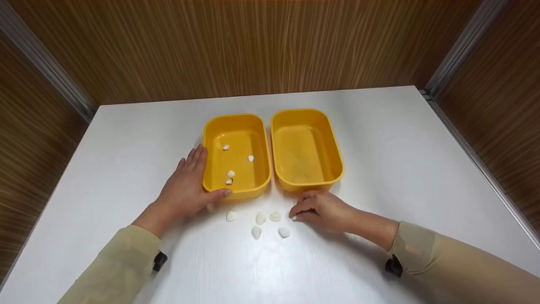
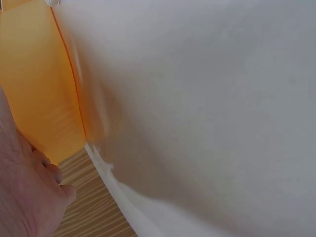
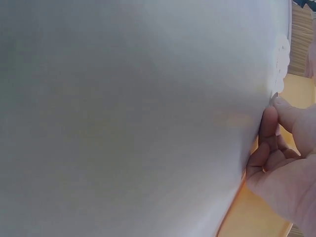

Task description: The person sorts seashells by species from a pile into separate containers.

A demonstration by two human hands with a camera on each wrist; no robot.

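Note:
My left hand [image 1: 185,185] lies against the left yellow tub [image 1: 269,169], its fingers stretched along the outer left wall and the thumb at the front rim. In the left wrist view the same hand [image 2: 29,182] touches the tub's wall [image 2: 39,74]. With thumb and fingertips, my right hand [image 1: 327,211] pinches a small white shell [image 1: 294,218] at the table, just in front of the right yellow tub [image 1: 308,184]. The fingers mostly hide that shell. Several loose white shells [image 1: 275,216] lie left of the right hand. Inside the left tub are several small white shells [image 1: 230,173].
Both tubs stand side by side on a white table [image 1: 379,139], close together. No shells show in the right one. A wood-grain panel [image 1: 253,50] rises behind the table, with more panels left and right.

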